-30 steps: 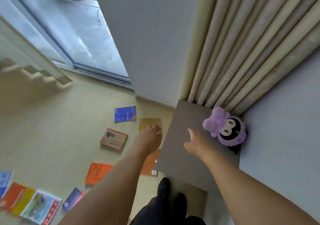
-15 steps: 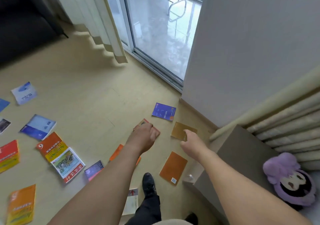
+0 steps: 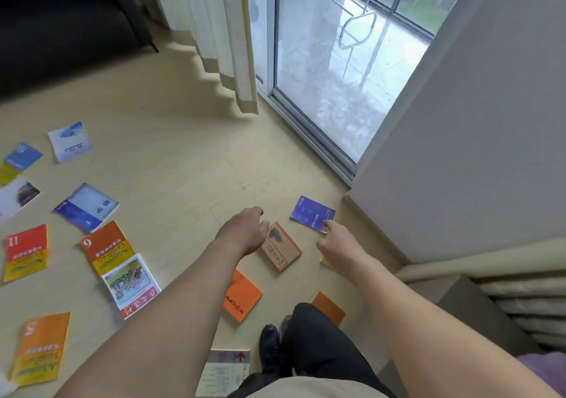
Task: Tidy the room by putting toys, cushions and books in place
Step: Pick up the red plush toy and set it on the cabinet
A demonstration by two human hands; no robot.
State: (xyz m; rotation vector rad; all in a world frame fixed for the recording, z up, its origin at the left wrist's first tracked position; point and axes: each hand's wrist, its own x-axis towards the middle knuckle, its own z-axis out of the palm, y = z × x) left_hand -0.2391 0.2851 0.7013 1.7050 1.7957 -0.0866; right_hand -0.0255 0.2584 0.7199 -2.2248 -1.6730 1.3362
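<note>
Floor [image 3: 171, 159] is littered with books. Both my arms reach out over it, nothing held. My left hand [image 3: 243, 234] is relaxed, fingers loosely bent, over the near edge of the brown book [image 3: 280, 249]; contact unclear. My right hand [image 3: 340, 243] is loose too, forefinger out, its tip at the blue book [image 3: 311, 214] by the wall. Orange book [image 3: 242, 299] lies flat below my left forearm.

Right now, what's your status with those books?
Both hands open, holding nothing. Left hand over brown book; right hand nearing purple book. Nothing blocking.
</note>
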